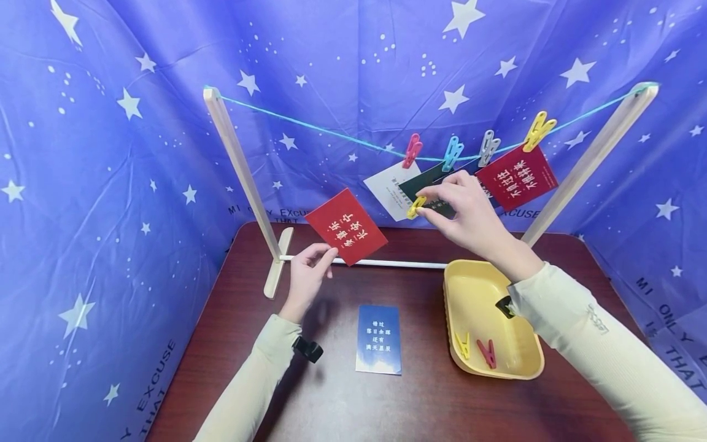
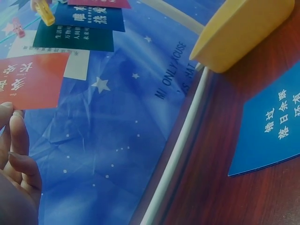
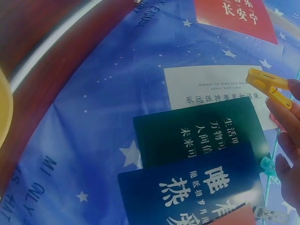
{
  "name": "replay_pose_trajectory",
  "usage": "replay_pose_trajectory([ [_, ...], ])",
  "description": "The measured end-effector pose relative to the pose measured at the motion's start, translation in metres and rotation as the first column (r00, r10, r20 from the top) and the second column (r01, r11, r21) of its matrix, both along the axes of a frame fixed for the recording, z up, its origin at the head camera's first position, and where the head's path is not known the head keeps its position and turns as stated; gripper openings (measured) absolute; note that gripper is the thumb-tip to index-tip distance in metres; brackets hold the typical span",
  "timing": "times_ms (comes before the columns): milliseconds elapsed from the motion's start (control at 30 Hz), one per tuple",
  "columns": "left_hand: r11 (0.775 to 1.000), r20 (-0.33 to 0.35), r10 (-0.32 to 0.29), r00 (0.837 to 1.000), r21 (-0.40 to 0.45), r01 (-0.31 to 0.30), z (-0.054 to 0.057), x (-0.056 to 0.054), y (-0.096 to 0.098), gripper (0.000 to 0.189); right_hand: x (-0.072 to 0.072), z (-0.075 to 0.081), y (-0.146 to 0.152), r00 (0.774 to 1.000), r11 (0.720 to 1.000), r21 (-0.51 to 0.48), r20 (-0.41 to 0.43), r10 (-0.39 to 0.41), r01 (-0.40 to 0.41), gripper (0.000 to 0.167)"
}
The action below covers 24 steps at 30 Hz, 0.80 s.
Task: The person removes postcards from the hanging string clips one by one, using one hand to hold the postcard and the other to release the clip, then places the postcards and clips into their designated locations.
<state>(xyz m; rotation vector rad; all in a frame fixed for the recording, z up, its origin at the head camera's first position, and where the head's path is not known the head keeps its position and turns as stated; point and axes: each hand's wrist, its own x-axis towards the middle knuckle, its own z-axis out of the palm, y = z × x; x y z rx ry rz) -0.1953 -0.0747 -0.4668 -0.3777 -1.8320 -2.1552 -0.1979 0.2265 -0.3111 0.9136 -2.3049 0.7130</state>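
— So, what is held?

— By the left hand (image 1: pixel 310 270), a red card (image 1: pixel 347 228) is pinched near its lower edge, lifted off the table (image 1: pixel 243 368) and apart from the string (image 1: pixel 309 125) above that hand. By the right hand (image 1: pixel 461 209), a small yellow peg (image 1: pixel 415 207) is gripped between thumb and fingers; whether it is squeezed apart cannot be told.

— And round the hands?

— Just behind the right hand, a row of cards is hung, the leftmost a white card (image 1: pixel 386 190) under a pink peg (image 1: pixel 412 151). Below the right hand, a yellow tray (image 1: pixel 519 344) is seen, two pegs (image 1: pixel 487 354) lying inside. Nearer the body than the left hand, to its right, a blue card (image 1: pixel 378 341) is laid flat.

— Which step is judged to be in hand?

— Hanging of the red card, apparently: card and peg are both held, neither yet joined to the string.

— What is called for next?

— Probably, the card's upper edge should be raised to the string above the left hand, and the peg brought leftward and clipped over both. A steady pinch seems needed; the string may sway.
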Motion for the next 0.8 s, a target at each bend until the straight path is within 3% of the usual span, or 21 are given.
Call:
replay_pose_trajectory([
  [333, 1.000, -0.009, -0.030, 0.999, 0.001, 0.030, -0.002, 0.006, -0.001, 0.010, 0.006, -0.012, 0.008, 0.999, 0.999, 0.015, 0.027, -0.030, 0.030, 0.035],
  [600, 0.998, 0.023, -0.060, 0.998, -0.011, 0.061, -0.005, 0.009, -0.001, 0.012, 0.011, -0.017, 0.012, 0.998, 0.999, 0.008, 0.056, -0.040, 0.040, 0.036],
  [800, 0.997, 0.022, -0.080, 0.997, -0.016, 0.080, -0.006, 0.014, 0.000, 0.012, 0.015, -0.026, 0.016, 0.999, 0.999, 0.019, 0.039, -0.030, 0.030, 0.034],
])
